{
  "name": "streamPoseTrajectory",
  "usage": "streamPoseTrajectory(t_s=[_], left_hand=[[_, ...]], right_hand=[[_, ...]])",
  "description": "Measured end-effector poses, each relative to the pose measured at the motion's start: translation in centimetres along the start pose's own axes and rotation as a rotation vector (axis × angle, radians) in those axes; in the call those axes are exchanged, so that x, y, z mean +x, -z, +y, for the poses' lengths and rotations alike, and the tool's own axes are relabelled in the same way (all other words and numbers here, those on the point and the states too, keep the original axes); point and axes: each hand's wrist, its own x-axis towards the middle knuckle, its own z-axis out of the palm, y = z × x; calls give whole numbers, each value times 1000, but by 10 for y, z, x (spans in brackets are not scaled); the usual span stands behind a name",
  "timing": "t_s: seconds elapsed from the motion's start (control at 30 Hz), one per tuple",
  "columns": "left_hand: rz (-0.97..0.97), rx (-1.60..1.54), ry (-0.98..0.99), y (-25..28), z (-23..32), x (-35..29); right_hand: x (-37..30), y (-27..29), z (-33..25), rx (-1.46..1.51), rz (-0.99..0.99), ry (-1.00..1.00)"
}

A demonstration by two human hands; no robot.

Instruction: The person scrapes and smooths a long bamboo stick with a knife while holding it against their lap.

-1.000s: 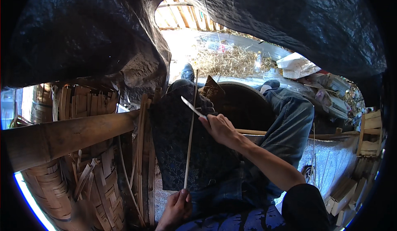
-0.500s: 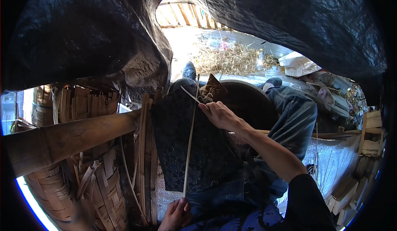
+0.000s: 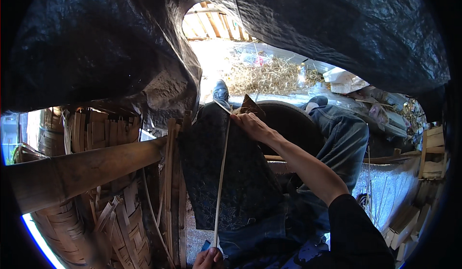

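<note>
Across the top hangs a creased, dark plastic sheet [image 3: 86,42], with bright light coming through a gap under it. Below, a seated person's legs in blue jeans [image 3: 344,129] are spread, a dark patterned cloth [image 3: 231,187] draped over the left thigh. To the left stands a woven bamboo basket [image 3: 62,230], and a thick bamboo pole [image 3: 96,165] crosses in front of it. Beyond the feet lies a heap of straw [image 3: 264,76]. The right hand [image 3: 248,124], above the far end of the cloth, is closed around a knife [image 3: 222,107], its blade angled up and left. The left hand [image 3: 209,258], at the bottom edge, grips the near end of a thin, pale strip [image 3: 221,182]. That strip runs lengthwise over the cloth to the right hand; whether the blade touches it is hard to tell.
</note>
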Motion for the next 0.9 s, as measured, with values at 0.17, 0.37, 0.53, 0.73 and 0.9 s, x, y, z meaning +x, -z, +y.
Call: streamPoseTrajectory(t_s=[0.17, 0.37, 0.53, 0.73, 0.9], left_hand=[[-22, -18, 46, -3, 4, -16], [112, -126, 115, -8, 14, -26], [74, -390, 61, -7, 2, 21], [-256, -153, -17, -31, 40, 76], [-378, -150, -120, -47, 53, 81]], right_hand=[[21, -3, -2, -51, 1, -68], [31, 11, 57, -101, 180, -195], [-17, 54, 8, -55, 178, -321], [-84, 77, -69, 341, 106, -290], [-98, 21, -90, 376, 280, -213]])
